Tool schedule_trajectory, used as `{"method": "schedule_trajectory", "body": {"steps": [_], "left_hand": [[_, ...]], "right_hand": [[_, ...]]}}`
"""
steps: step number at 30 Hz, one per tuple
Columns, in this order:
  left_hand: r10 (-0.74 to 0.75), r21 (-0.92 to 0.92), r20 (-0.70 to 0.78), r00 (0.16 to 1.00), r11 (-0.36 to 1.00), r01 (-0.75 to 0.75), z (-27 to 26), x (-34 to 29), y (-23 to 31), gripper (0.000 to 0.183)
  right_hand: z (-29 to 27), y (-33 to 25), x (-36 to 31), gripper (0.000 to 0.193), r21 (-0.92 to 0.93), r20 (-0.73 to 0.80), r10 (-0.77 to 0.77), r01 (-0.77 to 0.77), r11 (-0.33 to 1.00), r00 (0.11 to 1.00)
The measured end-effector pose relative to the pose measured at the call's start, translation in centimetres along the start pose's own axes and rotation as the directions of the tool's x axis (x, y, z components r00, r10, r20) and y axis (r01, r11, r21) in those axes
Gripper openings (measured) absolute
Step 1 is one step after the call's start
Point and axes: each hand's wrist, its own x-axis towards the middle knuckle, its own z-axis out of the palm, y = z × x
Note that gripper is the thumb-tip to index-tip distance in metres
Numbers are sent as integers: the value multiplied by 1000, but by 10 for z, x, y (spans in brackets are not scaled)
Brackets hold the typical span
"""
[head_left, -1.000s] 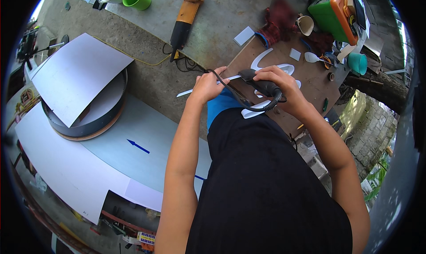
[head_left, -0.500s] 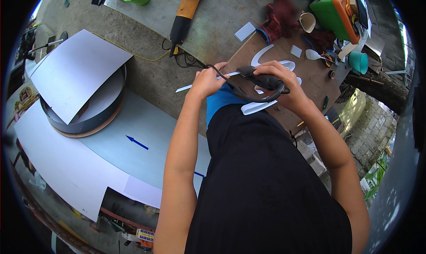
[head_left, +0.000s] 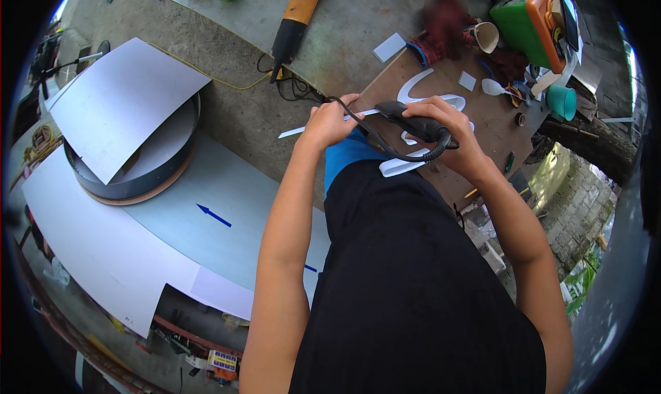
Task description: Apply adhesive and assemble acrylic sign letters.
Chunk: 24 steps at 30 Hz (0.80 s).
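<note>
My left hand (head_left: 330,124) pinches a narrow white strip (head_left: 292,131), whose free end sticks out to the left. My right hand (head_left: 444,129) is wrapped round a black corded hand tool (head_left: 413,124). Its front end lies against the strip, just right of my left fingers; its exact kind is not clear. The tool's black cord (head_left: 377,144) loops back over my left hand. Beneath the tool, a folded white strip (head_left: 402,166) lies close to my black shirt. Curved white strip pieces (head_left: 413,82) rest on the brown board (head_left: 499,136) beyond my right hand.
An orange and black power tool (head_left: 292,25) lies ahead on a grey sheet. Red gloves (head_left: 441,36), a green and orange box (head_left: 527,25) and a teal cup (head_left: 561,102) stand far right. At left, a white sheet (head_left: 131,105) covers a round drum (head_left: 131,184).
Both hands keep their hold on the strip and the tool, with hardly any movement between them. The surroundings have shifted slightly to the right in the picture.
</note>
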Motion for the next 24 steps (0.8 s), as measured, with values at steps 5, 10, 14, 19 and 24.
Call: {"method": "schedule_trajectory", "body": {"steps": [5, 10, 14, 19, 24], "left_hand": [[12, 18, -6, 1000, 1000, -12, 1, 1, -2, 59], [13, 16, -3, 1000, 1000, -13, 0, 1, -3, 59], [22, 18, -9, 1000, 1000, -22, 0, 0, -3, 60], [-2, -28, 35, 999, 1000, 3, -3, -3, -1, 58], [-2, -33, 35, 999, 999, 3, -3, -4, 1, 59]], "right_hand": [[0, 3, 0, 44, 2, 4, -1, 1, 1000, 1000], [0, 2, 0, 43, -3, 2, -9, 9, 1000, 1000], [0, 2, 0, 44, -7, 15, 11, -11, 1000, 1000], [2, 7, 0, 50, -14, 7, -28, 28, 1000, 1000], [3, 8, -2, 55, -6, 15, -18, 18, 1000, 1000]]}}
